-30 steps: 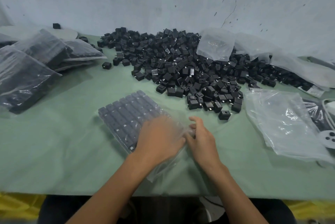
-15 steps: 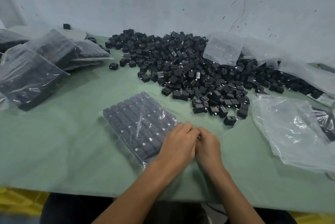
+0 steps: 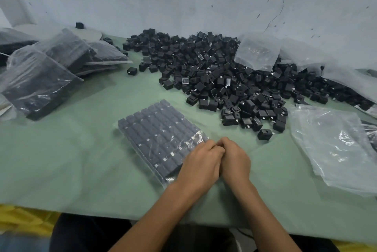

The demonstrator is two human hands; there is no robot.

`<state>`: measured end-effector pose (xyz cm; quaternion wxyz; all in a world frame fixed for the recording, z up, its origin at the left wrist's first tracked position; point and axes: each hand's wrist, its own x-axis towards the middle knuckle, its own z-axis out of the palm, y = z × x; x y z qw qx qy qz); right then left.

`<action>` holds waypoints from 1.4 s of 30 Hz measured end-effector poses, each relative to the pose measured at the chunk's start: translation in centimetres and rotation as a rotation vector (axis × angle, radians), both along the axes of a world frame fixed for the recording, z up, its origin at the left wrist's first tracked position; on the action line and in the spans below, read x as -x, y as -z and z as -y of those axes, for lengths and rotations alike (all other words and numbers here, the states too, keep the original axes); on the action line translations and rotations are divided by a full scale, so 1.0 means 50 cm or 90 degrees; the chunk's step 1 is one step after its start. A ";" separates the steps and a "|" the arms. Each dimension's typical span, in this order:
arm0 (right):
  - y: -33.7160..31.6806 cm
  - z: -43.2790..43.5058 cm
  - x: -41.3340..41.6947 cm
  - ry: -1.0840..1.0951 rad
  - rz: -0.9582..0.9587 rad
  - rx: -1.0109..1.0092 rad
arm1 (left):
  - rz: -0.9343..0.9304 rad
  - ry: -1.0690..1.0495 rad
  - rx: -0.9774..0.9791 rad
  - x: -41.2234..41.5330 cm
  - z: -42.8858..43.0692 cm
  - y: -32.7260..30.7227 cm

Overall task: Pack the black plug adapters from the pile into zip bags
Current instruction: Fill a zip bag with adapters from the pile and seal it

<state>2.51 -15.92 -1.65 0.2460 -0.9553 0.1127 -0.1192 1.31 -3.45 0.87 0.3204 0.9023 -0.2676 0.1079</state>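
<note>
Left hand (image 3: 201, 162) and right hand (image 3: 235, 160), knuckles touching, both curl onto the filled zip bag's (image 3: 157, 135) near end, pinching its edge. Adapter pile (image 3: 214, 72) sits behind that bag, empty bags (image 3: 334, 145) to its right.

No words or numbers can be read here. The clear bag (image 3: 257, 53) at 1 o'clock, lying on the pile (image 3: 220, 80) of black plugs, has some faint marks printed on it. They are too blurry to read. The plugs have small light spots on them, but these are too tiny to tell if they are letters.
</note>
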 end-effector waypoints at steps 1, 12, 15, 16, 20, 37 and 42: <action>0.001 0.003 0.002 -0.011 0.001 -0.012 | -0.002 0.002 0.004 0.000 -0.001 0.001; 0.012 0.013 0.007 -0.077 0.017 -0.090 | -0.033 0.010 0.006 -0.011 -0.023 -0.002; 0.016 0.014 0.004 -0.096 0.016 -0.061 | -0.023 -0.037 -0.013 -0.033 -0.050 -0.008; 0.019 0.013 0.001 -0.093 0.021 -0.058 | -0.009 -0.057 -0.050 -0.047 -0.059 -0.012; 0.030 0.017 -0.001 -0.076 0.055 -0.102 | -0.012 -0.043 -0.177 -0.089 -0.089 -0.020; 0.032 0.012 -0.005 -0.039 0.073 -0.091 | -0.050 -0.087 -0.276 -0.115 -0.118 0.015; 0.020 0.009 0.001 -0.046 0.048 -0.084 | -0.106 -0.088 -0.311 -0.120 -0.118 0.025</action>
